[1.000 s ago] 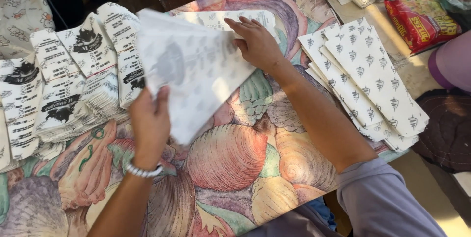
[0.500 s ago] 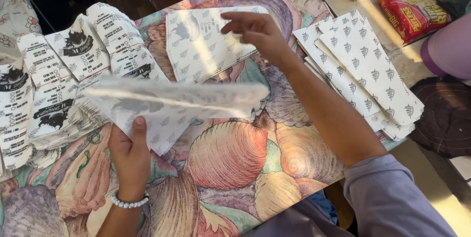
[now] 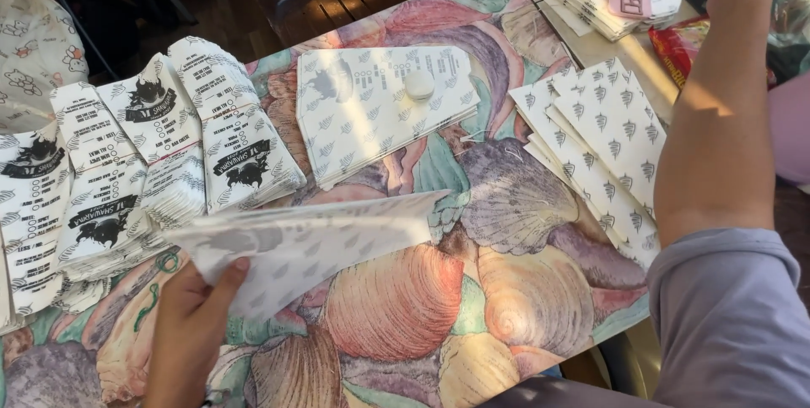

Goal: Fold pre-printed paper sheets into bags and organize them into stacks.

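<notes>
Holding the paper sheet (image 3: 312, 243), left hand (image 3: 190, 328) pinches its near edge.

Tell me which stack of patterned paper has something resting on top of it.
The middle stack, lying flat between the overlapping printed bags and the fanned sheets. It alone carries a small round white object on top.

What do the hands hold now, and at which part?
The left hand pinches a patterned paper sheet at its near left edge. The right hand is out of view.

One head-worn camera looks steeply down, close over the table (image 3: 472, 205).
</notes>
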